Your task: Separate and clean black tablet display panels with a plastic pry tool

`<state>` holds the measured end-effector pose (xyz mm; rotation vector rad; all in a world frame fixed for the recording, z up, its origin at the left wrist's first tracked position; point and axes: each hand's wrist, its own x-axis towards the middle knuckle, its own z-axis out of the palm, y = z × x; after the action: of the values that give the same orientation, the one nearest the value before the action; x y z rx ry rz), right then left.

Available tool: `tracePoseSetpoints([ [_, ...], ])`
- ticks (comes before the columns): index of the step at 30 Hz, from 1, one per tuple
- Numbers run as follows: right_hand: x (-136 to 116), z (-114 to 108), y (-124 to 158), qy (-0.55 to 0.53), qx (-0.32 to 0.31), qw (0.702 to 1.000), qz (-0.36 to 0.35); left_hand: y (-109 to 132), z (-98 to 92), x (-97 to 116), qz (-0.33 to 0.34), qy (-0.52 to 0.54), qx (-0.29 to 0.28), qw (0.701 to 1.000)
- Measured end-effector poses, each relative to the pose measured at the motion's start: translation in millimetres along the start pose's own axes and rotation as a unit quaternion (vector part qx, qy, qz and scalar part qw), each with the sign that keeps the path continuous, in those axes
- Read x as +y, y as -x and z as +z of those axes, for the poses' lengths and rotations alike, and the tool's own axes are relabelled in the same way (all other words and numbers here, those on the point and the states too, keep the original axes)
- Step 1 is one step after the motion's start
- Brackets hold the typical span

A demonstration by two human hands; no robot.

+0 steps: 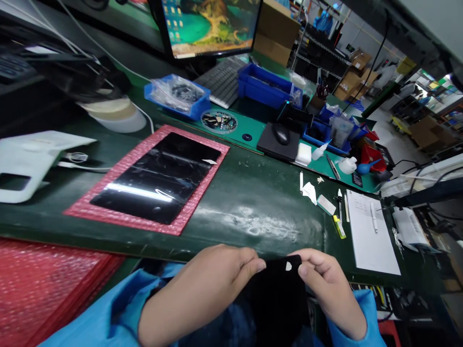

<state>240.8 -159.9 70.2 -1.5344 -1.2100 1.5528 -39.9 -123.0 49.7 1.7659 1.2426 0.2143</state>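
At the bench's front edge, my left hand (231,270) pinches the upper left edge of a black piece that looks like cloth (278,299). My right hand (321,274) has its thumb and fingers closed on the upper right corner. The piece hangs down over my lap, its lower part dark and hard to make out. A small white patch (288,266) shows near its top edge, between both hands. To the left, a glossy black screen panel (155,178) lies flat on a pink bubble-wrap sheet (87,205), apart from my hands. A pale sliver (209,162) rests at the panel's right corner.
Beyond the green bench (249,193) stand a monitor (213,24), keyboard (220,79), blue trays (265,86) and mouse (281,134). Paper (372,231) with a pen lies right, beside a yellow highlighter (339,226). More red bubble wrap (43,284) is at lower left.
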Motion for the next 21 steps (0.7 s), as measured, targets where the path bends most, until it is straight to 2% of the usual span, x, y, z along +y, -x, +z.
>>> tracePoseSetpoints([
  [9,3,-2,-1,-0.025,-0.005,1.000,0.006,-2,3.5,-2,-0.002,0.031,0.021,0.999],
  [15,21,-4,-4,-0.057,0.028,0.998,0.011,-10,-1.5,-15,0.002,0.078,0.090,0.993],
  [19,38,-2,-8,-0.189,0.093,0.977,0.028,-21,-4.8,-28,-0.014,0.175,0.170,0.970],
  [21,42,0,-10,-0.249,0.082,0.964,0.040,-27,-5.0,-37,-0.027,0.206,0.203,0.957],
])
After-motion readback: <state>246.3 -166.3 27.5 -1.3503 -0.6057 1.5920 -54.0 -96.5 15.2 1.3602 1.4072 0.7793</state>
